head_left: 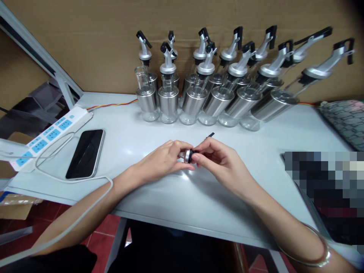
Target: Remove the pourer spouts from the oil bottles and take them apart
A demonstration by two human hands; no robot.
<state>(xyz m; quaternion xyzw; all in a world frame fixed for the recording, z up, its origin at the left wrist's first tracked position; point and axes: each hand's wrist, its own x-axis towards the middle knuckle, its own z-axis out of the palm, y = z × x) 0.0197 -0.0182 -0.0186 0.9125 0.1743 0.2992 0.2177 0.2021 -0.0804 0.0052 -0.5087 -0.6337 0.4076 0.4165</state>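
Both my hands meet over the middle of the white table [159,197]. My left hand [162,161] and my right hand [220,159] pinch a small silver and black pourer cap [188,156] between their fingertips, just above the tabletop. A thin black tip [211,135] sticks out beyond my right fingers. At the back stand several glass bottles with steel sleeves [196,102], most topped with silver pourer spouts. One bottle at the left end [145,99] has no spout on it.
A black phone [85,153] lies at the left, beside a white power strip with blue sockets [48,136]. A white cable [71,178] loops over my left forearm. A patterned cloth [345,119] lies at the far right. Brown cardboard [99,45] backs the table.
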